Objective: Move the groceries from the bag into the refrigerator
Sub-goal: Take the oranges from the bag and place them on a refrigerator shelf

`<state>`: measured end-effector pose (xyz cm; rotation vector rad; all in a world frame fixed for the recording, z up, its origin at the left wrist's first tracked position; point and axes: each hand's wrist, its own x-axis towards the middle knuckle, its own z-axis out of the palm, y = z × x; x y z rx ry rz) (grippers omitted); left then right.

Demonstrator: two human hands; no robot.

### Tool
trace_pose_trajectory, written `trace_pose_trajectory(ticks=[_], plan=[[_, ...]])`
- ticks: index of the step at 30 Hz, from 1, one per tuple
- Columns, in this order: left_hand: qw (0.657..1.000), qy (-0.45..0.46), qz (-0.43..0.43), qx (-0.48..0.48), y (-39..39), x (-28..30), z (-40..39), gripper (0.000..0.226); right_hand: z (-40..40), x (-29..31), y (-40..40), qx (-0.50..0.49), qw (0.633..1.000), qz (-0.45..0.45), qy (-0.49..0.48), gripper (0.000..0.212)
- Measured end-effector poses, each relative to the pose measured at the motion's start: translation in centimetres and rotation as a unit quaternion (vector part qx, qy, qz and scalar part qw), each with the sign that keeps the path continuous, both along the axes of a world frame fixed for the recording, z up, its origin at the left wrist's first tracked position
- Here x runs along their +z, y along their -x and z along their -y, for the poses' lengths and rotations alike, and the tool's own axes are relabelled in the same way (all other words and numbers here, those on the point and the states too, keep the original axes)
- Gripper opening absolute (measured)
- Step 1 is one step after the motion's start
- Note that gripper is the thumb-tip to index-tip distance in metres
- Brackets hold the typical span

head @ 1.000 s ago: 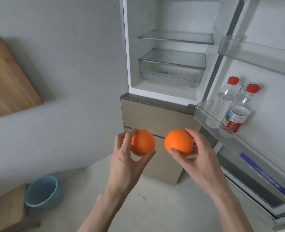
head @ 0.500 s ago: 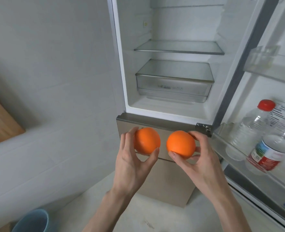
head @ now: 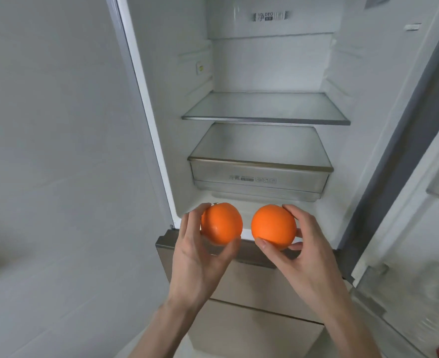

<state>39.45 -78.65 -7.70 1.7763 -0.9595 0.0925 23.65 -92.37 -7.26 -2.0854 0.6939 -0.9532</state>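
Observation:
My left hand (head: 196,257) grips one orange (head: 222,223) and my right hand (head: 302,257) grips a second orange (head: 274,226). Both fruits hang side by side just in front of the lower lip of the open refrigerator (head: 151,125). Inside it I see a glass shelf (head: 266,111) and, below that, a clear drawer (head: 261,177) with a bare floor strip under it. The bag is out of view.
The open fridge door (head: 420,228) stands at the right with clear door bins, blurred. A beige freezer drawer front (head: 252,288) lies under my hands. A plain white wall (head: 58,151) fills the left side.
The view has closed in on the fridge and tilted up; both oranges have risen from in front of the beige drawers to the fridge opening's lower edge. The bottles and blue bucket have left view.

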Motion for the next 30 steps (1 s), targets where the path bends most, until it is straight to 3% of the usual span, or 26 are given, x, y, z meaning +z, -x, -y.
trace_pose_trajectory(ticks=[9, 30], plan=[[0.999, 0.027, 0.012, -0.019, -5.1, 1.8, 7.0, 0.074, 5.8, 1.4, -5.1, -0.048, 0.998, -0.016, 0.041, 0.092], [0.997, 0.046, 0.035, -0.057, -21.0, 2.0, 19.4, 0.067, 15.4, 2.1, -21.2, -0.151, 0.981, 0.024, 0.115, 0.075]])
